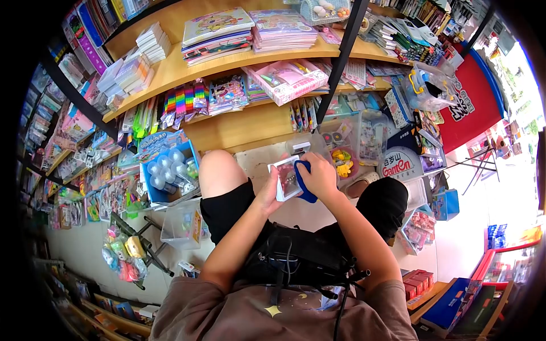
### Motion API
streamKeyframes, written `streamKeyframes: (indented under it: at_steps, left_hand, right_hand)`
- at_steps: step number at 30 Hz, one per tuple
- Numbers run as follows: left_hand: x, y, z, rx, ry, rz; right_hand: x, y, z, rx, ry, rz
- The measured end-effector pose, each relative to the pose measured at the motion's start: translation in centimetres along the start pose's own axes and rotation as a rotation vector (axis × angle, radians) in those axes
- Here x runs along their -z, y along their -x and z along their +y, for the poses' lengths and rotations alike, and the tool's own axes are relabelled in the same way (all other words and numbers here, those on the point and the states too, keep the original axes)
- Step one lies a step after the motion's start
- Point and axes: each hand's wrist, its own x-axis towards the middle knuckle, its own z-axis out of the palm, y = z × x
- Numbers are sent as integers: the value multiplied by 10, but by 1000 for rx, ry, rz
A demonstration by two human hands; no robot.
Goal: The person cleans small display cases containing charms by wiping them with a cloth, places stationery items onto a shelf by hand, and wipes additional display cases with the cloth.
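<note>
My left hand (267, 194) grips a small white-edged box (280, 192) with a clear-looking front, held tilted above my lap. What lies behind the front is too small to make out. My right hand (321, 176) is closed on a dark blue cloth (307, 192), which touches the right side of the box. Just beyond my hands stands a clear plastic container (311, 145), and right of it a pink tub (344, 163) holds yellow items.
Ahead, a wooden shelf (170, 69) carries stacked books (218, 31) and a pink box (287, 80). To the left are a blue display box (166, 167) with clear capsules and a folding stool (149, 241). A round "Ganten" sign (399, 163) stands at right.
</note>
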Motion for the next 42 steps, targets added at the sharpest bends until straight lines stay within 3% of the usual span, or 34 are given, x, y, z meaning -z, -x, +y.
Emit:
streamKeyframes:
  at_steps: [6,12,21,24,25,29,32,33,36,42]
  left_hand:
    - [3,-4,-9,-5,-72,-1]
    - [7,-5,-13,-110,-245,42]
    - [4,-8,-15,-159,-218,14]
    - [3,-5,8,-33,100,-62]
    - [1,-7,7,-63,105,-8]
    - [0,-6,6,-34,192,-105]
    - [-1,-5,5,14,147,-66]
    - [-2,-6,4,3,126,-53]
    - [-5,-7,0,-19,66,-23]
    - [-4,-5,-2,-23,-32,15]
  right_hand:
    - [-12,-8,2,-20,199,-18]
    - [-27,-7,3,-390,-24,-17]
    - [-18,-3,6,-539,0,-166]
    - [-19,11,37,-442,-8,-88]
    - [-15,16,43,-506,-94,-101]
    - [-2,15,49,-373,-385,-61]
    - [9,2,27,-196,-357,-31]
    - [18,-3,7,-256,-277,-103]
    - [6,-10,-3,-144,-13,-102]
    - [-17,-15,5,-78,163,-27]
